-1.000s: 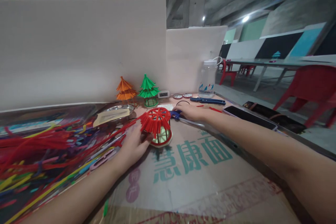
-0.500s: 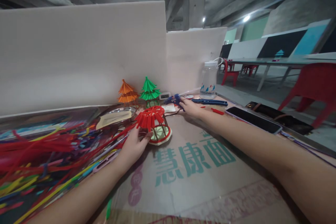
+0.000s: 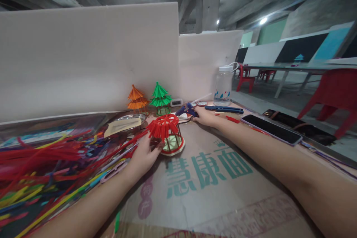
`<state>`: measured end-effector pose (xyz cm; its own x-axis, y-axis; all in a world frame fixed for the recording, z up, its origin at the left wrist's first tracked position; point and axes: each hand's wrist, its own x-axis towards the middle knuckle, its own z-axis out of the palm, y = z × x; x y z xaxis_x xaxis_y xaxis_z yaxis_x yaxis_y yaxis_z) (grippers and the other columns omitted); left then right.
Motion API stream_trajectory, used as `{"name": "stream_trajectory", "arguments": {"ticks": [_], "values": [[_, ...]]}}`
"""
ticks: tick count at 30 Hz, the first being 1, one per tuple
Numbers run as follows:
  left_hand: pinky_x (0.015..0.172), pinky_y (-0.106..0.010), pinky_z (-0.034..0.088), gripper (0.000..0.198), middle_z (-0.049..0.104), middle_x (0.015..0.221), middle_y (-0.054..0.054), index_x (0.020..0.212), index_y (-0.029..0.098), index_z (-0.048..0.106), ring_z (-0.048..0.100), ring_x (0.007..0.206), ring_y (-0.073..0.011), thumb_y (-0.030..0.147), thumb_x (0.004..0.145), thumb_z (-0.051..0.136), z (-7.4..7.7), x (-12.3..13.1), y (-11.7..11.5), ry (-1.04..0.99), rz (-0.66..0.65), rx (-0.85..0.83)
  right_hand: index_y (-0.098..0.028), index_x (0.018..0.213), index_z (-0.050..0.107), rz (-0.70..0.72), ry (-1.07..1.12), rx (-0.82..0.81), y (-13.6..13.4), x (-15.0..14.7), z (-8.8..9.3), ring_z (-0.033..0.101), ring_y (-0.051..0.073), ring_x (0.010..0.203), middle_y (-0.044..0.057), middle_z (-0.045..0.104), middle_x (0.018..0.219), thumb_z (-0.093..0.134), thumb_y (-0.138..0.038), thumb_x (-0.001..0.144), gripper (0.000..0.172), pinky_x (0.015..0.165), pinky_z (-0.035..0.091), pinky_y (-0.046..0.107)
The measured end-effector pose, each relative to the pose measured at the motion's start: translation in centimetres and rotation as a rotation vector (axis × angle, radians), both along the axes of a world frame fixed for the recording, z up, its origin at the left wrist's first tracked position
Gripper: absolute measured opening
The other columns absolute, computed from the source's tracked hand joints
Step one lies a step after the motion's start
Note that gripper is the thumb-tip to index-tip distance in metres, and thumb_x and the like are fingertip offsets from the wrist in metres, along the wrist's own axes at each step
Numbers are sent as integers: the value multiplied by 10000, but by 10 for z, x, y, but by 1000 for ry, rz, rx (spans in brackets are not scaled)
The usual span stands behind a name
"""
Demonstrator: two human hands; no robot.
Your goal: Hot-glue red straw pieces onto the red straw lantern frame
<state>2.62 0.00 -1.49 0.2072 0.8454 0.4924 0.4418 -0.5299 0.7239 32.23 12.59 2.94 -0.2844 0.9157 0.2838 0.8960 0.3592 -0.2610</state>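
While the left hand (image 3: 145, 153) grips the red pavilion model (image 3: 162, 129) by its left side, the model stands roughly upright at the cardboard (image 3: 212, 202), its spoked top facing up and its long axis near vertical. The right hand (image 3: 205, 116) is at the handle of the blue glue gun (image 3: 186, 109), whose nozzle points left and glue stick (image 3: 205, 97) slants up rightward; whether the fingers close round it I cannot tell. Green print marks the cardboard; beyond are white panels (image 3: 89, 59), red chairs (image 3: 329, 95) and concrete beams (image 3: 211, 2).
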Motion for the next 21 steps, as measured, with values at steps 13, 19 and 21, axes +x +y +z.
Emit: {"name": "stream_trajectory", "arguments": {"ticks": [13,19,21], "values": [[999,-430,539,293,691,1182,-128,1162,183,622,665,1102,-274,370,938,595,2,1,-3,113,-30,112,-163,1300,647,60,87,170,-40,8,4,634,302,1227,171,675,1351,666,-308,948,381,1025,465,381],[1011,-449,545,253,692,1175,-120,1159,194,610,660,1138,-275,304,935,571,5,3,-8,142,-63,112,-160,1114,664,110,242,343,-70,-4,12,651,254,1050,130,724,1110,502,-286,1023,225,947,487,390],[1015,-451,547,287,683,1214,-121,1191,196,603,655,1158,-279,286,920,579,6,3,-9,143,-81,105,-171,1113,648,230,309,445,-87,-14,19,649,243,968,112,715,1045,507,-311,1022,218,886,495,382]]}}
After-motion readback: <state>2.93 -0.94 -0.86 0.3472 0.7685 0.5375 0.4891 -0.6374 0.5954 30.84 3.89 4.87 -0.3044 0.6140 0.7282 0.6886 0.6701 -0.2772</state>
